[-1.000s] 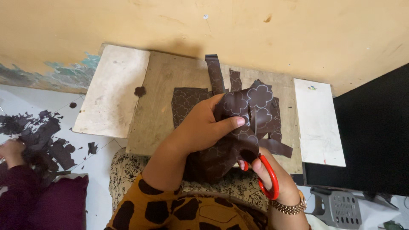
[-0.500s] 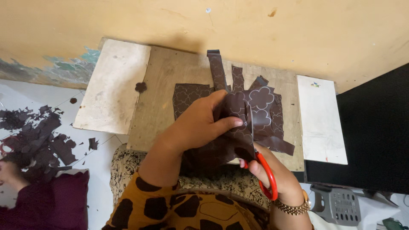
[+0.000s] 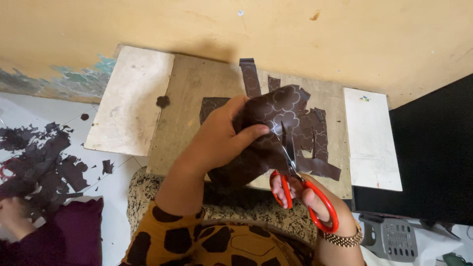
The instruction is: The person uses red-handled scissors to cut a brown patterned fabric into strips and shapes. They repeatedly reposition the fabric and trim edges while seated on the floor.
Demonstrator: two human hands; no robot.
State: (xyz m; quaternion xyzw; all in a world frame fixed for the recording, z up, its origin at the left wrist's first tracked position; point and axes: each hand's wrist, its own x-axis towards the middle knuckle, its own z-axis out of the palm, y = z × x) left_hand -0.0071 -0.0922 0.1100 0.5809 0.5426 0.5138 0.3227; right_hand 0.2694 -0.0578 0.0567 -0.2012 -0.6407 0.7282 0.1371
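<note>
My left hand (image 3: pixel 221 138) grips a piece of dark brown fabric (image 3: pixel 276 111) with a pale cloud-like pattern, holding it up over a wooden board (image 3: pixel 192 98). My right hand (image 3: pixel 308 194) holds red-handled scissors (image 3: pixel 300 182); their blades point up into the fabric's lower edge. Cut strips of the same fabric (image 3: pixel 320 135) lie on the board beneath and to the right, one long strip (image 3: pixel 250 76) reaching toward the wall.
A white board (image 3: pixel 130 98) lies left of the wooden one, another white board (image 3: pixel 372 138) on the right. Dark fabric scraps (image 3: pixel 39 157) are heaped on the tiled floor at left, beside another person's hand (image 3: pixel 15 216) and maroon sleeve. A grey plastic device (image 3: pixel 394 239) sits lower right.
The fabric has been turned in my left hand and the scissor blades have moved up into it. The other person's hand at left has dropped lower.
</note>
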